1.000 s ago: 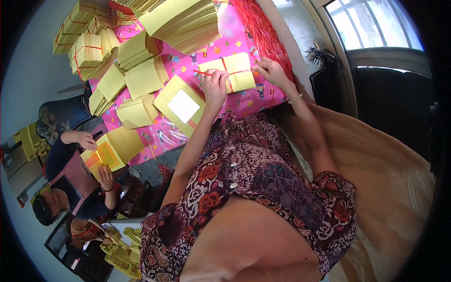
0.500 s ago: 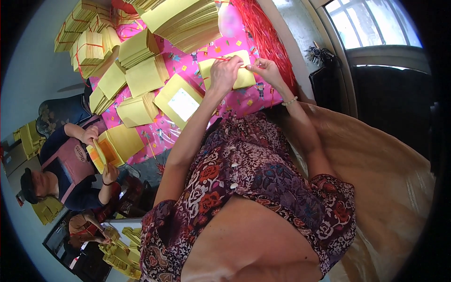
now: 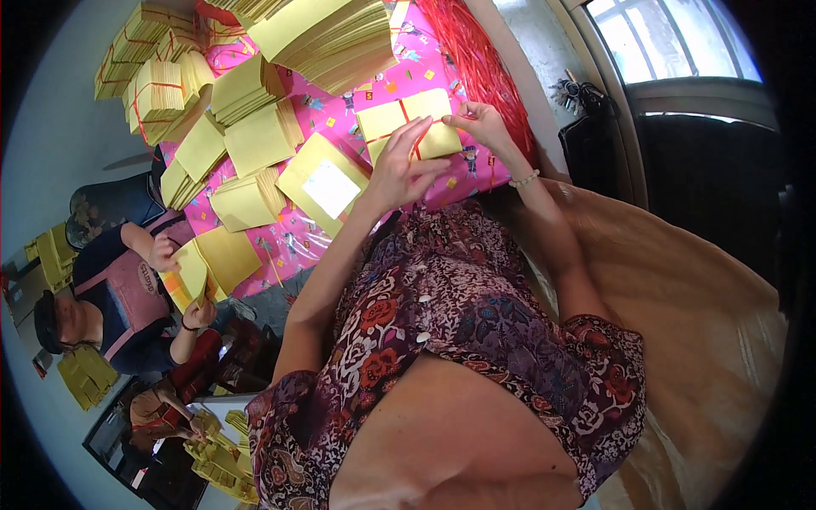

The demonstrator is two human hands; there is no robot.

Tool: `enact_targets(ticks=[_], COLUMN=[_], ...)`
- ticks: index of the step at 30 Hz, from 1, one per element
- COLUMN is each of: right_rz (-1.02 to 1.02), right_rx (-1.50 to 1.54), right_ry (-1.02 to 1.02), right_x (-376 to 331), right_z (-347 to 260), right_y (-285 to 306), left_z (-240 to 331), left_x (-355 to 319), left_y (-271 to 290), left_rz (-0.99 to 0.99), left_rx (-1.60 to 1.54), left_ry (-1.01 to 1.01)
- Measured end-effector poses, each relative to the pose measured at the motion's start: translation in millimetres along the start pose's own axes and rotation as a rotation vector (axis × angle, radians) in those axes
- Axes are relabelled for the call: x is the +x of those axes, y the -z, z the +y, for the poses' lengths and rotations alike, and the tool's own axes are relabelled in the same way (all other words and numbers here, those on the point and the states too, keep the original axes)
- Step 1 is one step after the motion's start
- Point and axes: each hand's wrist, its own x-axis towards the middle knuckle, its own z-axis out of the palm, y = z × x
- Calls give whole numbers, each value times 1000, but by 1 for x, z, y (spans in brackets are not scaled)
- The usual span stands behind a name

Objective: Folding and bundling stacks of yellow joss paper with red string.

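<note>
A stack of yellow paper [image 3: 379, 125] lies on the pink patterned tablecloth [image 3: 446, 183] in front of me. A thin red strip [image 3: 405, 110] crosses it both ways, like a tie around a parcel. My left hand [image 3: 401, 168] rests over the near part of the stack, its fingers stretched out and partly covering the strip. At the stack's right edge, my right hand [image 3: 481, 125] has thumb and fingers pinched on an end of the red strip.
Loose red strips [image 3: 489, 72] heap along the table's right edge. Several yellow paper stacks [image 3: 259, 140] cover the left side, with tied bundles [image 3: 157, 93] behind. To the left, a co-worker [image 3: 127, 289] in a pink apron handles yellow paper. Another person [image 3: 157, 412] sits beyond.
My left hand has drawn back toward me and its fingers have spread, uncovering the crossed red strip. My right hand stays near the stack's right edge. The co-worker's left-side paper has shifted slightly.
</note>
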Motion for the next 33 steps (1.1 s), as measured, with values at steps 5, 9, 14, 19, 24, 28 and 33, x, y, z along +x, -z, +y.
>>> enact_targets(ticks=[5,9,14,19,24,28,33], right_rz=[-18,8,18,15,19,12,-10], right_rx=[-15,48,32,1,50,143,90], right_ry=[-56,36,40,3,13,105,-25], right_x=[4,6,6,6,4,3,1], right_z=[12,17,15,15,11,19,12], right_y=[3,2,1,3,-2,-3,4], left_z=[18,20,-36,-56,-55,-42,-43], left_x=[-20,-19,-5,1,13,23,14], left_y=[19,22,12,-14,-35,-50,-56], left_rz=[60,218,-65,-303,-113,-114,-26], left_rx=[-239,-444,66,51,-134,-273,-574], left_ry=[114,501,533,293,206,331,524])
